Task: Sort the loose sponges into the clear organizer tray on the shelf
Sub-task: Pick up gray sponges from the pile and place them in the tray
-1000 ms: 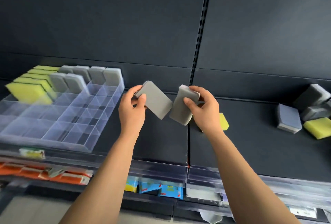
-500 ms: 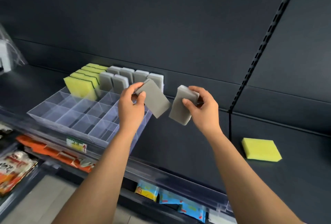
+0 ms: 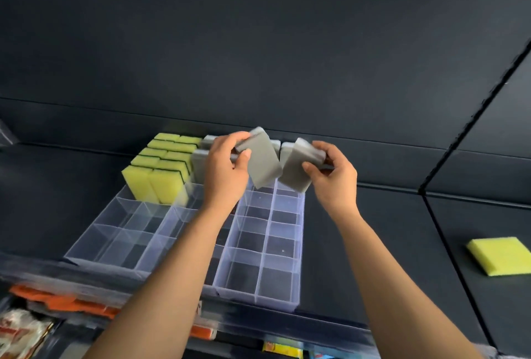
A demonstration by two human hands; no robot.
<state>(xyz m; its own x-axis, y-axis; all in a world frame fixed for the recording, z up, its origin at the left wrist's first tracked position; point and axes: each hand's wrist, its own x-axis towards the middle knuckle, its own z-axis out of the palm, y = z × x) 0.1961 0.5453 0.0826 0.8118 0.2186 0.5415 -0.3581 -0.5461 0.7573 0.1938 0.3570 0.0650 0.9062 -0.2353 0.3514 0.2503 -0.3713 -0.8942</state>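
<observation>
The clear organizer tray (image 3: pixel 283 297) lies on the dark shelf, split into many small compartments. Yellow sponges (image 3: pixel 156 183) stand upright in its far left rows, and grey sponges (image 3: pixel 198 162) stand beside them, partly hidden by my hands. My left hand (image 3: pixel 225 170) grips a grey sponge (image 3: pixel 265 162) above the tray's far end. My right hand (image 3: pixel 334 176) grips a second grey sponge (image 3: pixel 297 167) right beside it, over the tray's far right corner. A loose yellow sponge (image 3: pixel 501 255) lies flat on the shelf at the right.
A dark back panel rises behind the shelf, with a slotted upright rail (image 3: pixel 474 120) at the right. A clear strip runs along the shelf's front edge (image 3: pixel 287 320). Below it hang orange packets (image 3: pixel 69 305) and other packaged goods (image 3: pixel 20 333).
The view has swung left, so the tray now sits under my hands. Both hands have carried their grey sponges over the tray's far end. The loose grey sponges at the right are out of view.
</observation>
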